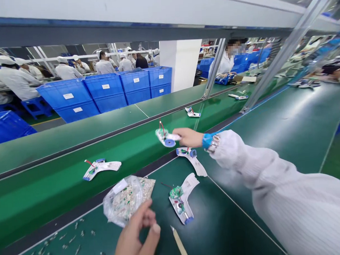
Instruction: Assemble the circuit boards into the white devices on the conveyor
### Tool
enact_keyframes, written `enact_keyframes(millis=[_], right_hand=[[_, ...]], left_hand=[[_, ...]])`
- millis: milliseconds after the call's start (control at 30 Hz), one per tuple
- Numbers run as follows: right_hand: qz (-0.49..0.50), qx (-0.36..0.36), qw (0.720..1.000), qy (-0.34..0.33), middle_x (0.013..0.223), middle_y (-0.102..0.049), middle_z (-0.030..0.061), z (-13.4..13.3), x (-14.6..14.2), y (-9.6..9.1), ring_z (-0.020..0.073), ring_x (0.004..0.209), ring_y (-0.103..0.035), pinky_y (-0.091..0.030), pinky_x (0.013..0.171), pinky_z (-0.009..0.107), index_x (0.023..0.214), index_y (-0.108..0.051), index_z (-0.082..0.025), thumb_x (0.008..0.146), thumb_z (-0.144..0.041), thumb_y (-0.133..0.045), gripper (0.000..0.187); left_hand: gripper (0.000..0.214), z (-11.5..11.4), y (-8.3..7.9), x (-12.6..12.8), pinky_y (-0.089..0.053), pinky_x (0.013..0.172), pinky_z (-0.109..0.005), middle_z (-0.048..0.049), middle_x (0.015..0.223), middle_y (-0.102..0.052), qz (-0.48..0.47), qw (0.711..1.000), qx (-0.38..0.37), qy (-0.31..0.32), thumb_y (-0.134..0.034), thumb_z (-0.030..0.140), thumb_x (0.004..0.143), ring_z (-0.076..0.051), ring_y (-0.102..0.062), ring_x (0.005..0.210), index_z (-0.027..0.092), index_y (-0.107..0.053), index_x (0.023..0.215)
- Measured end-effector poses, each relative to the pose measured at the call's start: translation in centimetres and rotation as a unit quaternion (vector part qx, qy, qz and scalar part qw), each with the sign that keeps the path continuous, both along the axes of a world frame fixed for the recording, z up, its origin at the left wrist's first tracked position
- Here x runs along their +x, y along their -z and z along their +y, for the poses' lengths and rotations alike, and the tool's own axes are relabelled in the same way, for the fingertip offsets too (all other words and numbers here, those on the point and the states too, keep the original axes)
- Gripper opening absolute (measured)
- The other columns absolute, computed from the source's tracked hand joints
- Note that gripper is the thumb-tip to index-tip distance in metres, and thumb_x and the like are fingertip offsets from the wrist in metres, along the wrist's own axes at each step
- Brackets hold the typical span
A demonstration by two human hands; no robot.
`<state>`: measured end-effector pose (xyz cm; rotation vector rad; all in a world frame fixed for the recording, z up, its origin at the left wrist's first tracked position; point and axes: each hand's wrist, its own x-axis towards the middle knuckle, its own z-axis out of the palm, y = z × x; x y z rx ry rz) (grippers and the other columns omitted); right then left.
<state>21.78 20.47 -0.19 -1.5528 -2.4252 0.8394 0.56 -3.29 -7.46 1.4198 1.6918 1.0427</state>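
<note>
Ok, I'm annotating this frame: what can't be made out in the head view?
All in the head view:
Held white housing: handle end covered by the right hand.
Pointed tool: rear end cut off by the bottom edge.
Left hand: wrist cut off there too.
Bin labels: writing too small.
Scattered parts: too small to identify.

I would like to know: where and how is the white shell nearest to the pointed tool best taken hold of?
The shell is probably best pinched across the edges of its upper end, coming from the right. It lies open side up, and this end looks mostly bare, while the green board sits on the left and the blue tip at the bottom.
</note>
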Motion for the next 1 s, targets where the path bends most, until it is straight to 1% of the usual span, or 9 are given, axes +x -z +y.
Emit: enact_keyframes(millis=[100,200,433,467,533,600,667,767,1000], right_hand=[[0.079,-0.126,0.974,-0.168,0.081,-0.066,-0.0026,-6.1,-2.0,-0.8,0.0116,0.079,-0.063,-0.051,0.073,0.022,0.086,-0.062,-0.011,0.067,0.0,-0.066,0.022],[0.148,-0.244,0.919,-0.271,0.073,-0.064,-0.0042,-11.3,-3.8,-0.5,0.0089,0.067,-0.062,-0.05,0.062,0.018,0.08,-0.061,-0.012,0.064,-0.001,-0.063,0.019],[0.303,-0.51,0.69,-0.416,0.08,-0.065,0.0032,-15.3,-6.1,1.8,0.0135,0.081,-0.064,-0.05,0.082,0.026,0.079,-0.059,-0.012,0.066,-0.017,-0.059,0.013],[0.3,-0.493,0.692,-0.434,0.084,-0.065,0.0046,-15.4,-6.2,1.8,0.0146,0.086,-0.064,-0.049,0.086,0.027,0.083,-0.06,-0.012,0.067,-0.016,-0.057,0.016],[0.302,-0.384,0.768,-0.415,0.091,-0.066,0.006,-15.4,-6.0,1.6,0.0163,0.094,-0.063,-0.047,0.09,0.031,0.089,-0.061,-0.013,0.07,-0.014,-0.056,0.02],[0.298,-0.19,0.886,-0.3,0.093,-0.066,0.0068,-15.5,-5.6,1.0,0.0174,0.096,-0.061,-0.047,0.09,0.034,0.091,-0.062,-0.014,0.074,-0.013,-0.055,0.019],[0.309,-0.009,0.94,-0.141,0.091,-0.066,0.0071,-16.0,-5.3,0.1,0.0168,0.09,-0.06,-0.048,0.085,0.035,0.087,-0.063,-0.015,0.078,-0.012,-0.051,0.015],[0.398,0.083,0.91,-0.079,0.081,-0.066,0.0049,-17.5,-5.6,-1.4,0.0136,0.078,-0.061,-0.05,0.075,0.029,0.079,-0.065,-0.015,0.082,-0.014,-0.052,0.013],[0.454,0.005,0.88,-0.142,0.071,-0.065,0.0025,-19.9,-8.1,-2.5,0.0109,0.067,-0.059,-0.048,0.063,0.021,0.068,-0.067,-0.014,0.072,-0.016,-0.069,0.005]], left_hand=[[0.066,0.5,-2.0,1.1,-0.04,0.102,-0.041,-0.018,0.128,-0.057,-0.077,0.995,0.045,-0.04,-0.045,0.056,0.086,-0.027,-0.056,0.117,0.014,-0.04,0.137],[0.063,-0.5,-4.0,1.8,-0.033,0.108,-0.041,-0.0158,0.134,-0.053,-0.179,0.981,0.065,-0.039,-0.053,0.054,0.084,-0.028,-0.046,0.128,0.016,-0.047,0.133],[0.047,-3.5,-5.2,1.1,-0.057,0.072,-0.04,-0.0077,0.084,-0.072,-0.357,0.929,0.076,-0.06,-0.064,0.049,0.078,-0.025,-0.069,0.073,0.019,-0.061,0.114],[0.045,-3.6,-5.3,1.0,-0.057,0.072,-0.04,-0.0063,0.081,-0.072,-0.35,0.929,0.087,-0.079,-0.066,0.051,0.075,-0.024,-0.069,0.07,0.019,-0.064,0.107],[0.039,-3.7,-5.8,0.8,-0.057,0.071,-0.036,-0.0042,0.08,-0.072,-0.319,0.934,0.112,-0.116,-0.071,0.05,0.071,-0.022,-0.068,0.069,0.021,-0.068,0.096],[0.034,-3.8,-6.3,0.8,-0.056,0.066,-0.032,-0.0027,0.076,-0.071,-0.286,0.94,0.121,-0.14,-0.073,0.049,0.069,-0.022,-0.067,0.071,0.021,-0.07,0.09],[0.03,-3.9,-6.8,0.9,-0.055,0.062,-0.028,-0.0011,0.074,-0.072,-0.256,0.947,0.116,-0.152,-0.073,0.046,0.07,-0.021,-0.067,0.071,0.022,-0.072,0.088],[0.022,-3.9,-7.1,0.8,-0.054,0.063,-0.021,0.0018,0.078,-0.074,-0.203,0.961,0.126,-0.141,-0.073,0.04,0.072,-0.016,-0.068,0.071,0.026,-0.072,0.088],[0.015,-4.2,-6.8,0.3,-0.045,0.053,-0.012,0.0109,0.064,-0.069,-0.047,0.971,0.181,-0.149,-0.076,0.04,0.067,-0.007,-0.061,0.055,0.032,-0.071,0.08]])
